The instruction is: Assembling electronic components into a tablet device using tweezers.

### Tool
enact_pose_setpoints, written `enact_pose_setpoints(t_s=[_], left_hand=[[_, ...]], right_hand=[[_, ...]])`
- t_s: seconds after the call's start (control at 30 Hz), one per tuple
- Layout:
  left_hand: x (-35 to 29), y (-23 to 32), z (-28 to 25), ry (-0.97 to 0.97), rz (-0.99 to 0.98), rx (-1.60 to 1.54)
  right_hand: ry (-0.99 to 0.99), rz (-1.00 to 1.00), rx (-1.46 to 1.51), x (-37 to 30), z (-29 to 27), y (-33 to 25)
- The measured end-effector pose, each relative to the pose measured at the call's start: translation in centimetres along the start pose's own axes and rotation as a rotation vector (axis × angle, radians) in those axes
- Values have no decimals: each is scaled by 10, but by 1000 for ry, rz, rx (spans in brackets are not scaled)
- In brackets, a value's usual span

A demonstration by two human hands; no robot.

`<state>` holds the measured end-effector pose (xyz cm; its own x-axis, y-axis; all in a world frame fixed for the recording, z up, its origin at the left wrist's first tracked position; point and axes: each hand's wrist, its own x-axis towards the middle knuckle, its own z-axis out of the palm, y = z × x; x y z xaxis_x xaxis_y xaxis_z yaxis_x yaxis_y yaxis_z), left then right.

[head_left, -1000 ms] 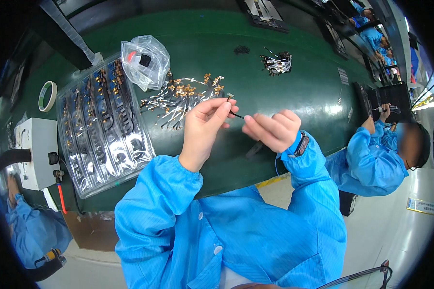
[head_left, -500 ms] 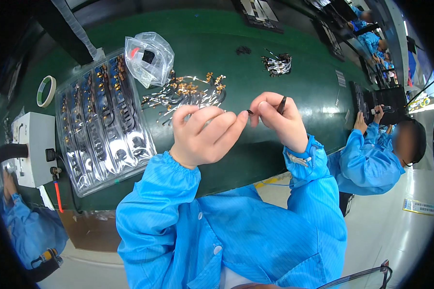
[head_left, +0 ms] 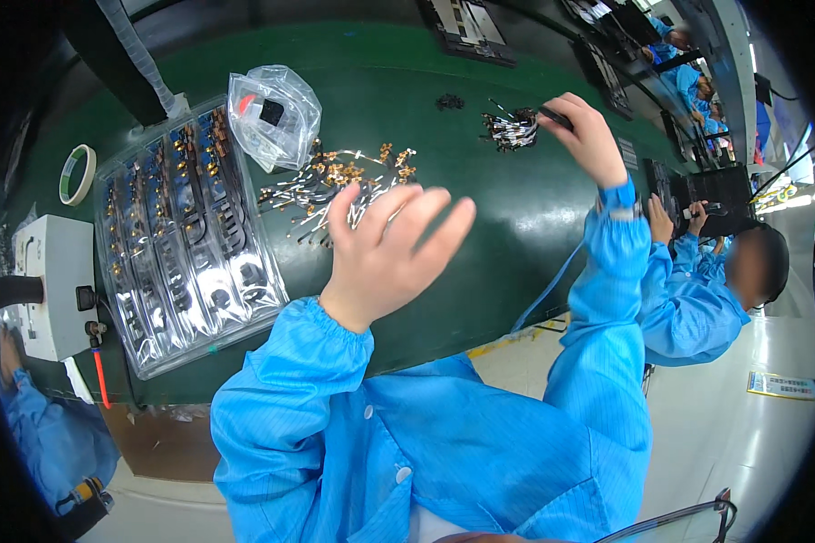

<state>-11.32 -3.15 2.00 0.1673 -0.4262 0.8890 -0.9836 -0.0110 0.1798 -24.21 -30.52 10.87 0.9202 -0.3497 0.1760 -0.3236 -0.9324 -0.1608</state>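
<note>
My left hand point(head_left: 391, 249) is raised over the near middle of the table, its fingers spread and holding nothing that shows. Just beyond it lies a loose heap of short cables with gold-coloured connector ends point(head_left: 349, 174). My right hand point(head_left: 593, 145) reaches to the far right, closed around black tweezers point(head_left: 555, 118), which are partly hidden by the fingers. Right beside their tip is a smaller bundle of black and silver cable pieces point(head_left: 511, 129); whether they touch cannot be made out.
A clear plastic tray point(head_left: 186, 244) with rows of cables stands at left, a clear bag point(head_left: 274, 118) by its far corner. Left of it are a tape roll point(head_left: 77, 175) and a white box point(head_left: 56, 285). Small black parts point(head_left: 449, 102) lie far off. A co-worker point(head_left: 697, 285) sits at right.
My hands were together over the table, with a small dark piece at my left fingertips. My right hand has moved far and right to the small bundle; my left fingers have spread, their piece gone.
</note>
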Motion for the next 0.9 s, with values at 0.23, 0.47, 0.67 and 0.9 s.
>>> enact_pose_setpoints(t_s=[0.23, 0.47, 0.67, 0.9], left_hand=[[-11, -13, 9, -515, -364, 132], [-26, -15, 14, -633, -506, 313], [-25, -21, 19, -612, -475, 387], [-17, -25, 24, -588, -448, 353]], right_hand=[[-250, 18, -338, 33, 24, 64], [-26, 80, -310, 39, 40, 45], [128, 142, -67, 50, 93, -6], [185, 165, -5, 53, 116, -9]])
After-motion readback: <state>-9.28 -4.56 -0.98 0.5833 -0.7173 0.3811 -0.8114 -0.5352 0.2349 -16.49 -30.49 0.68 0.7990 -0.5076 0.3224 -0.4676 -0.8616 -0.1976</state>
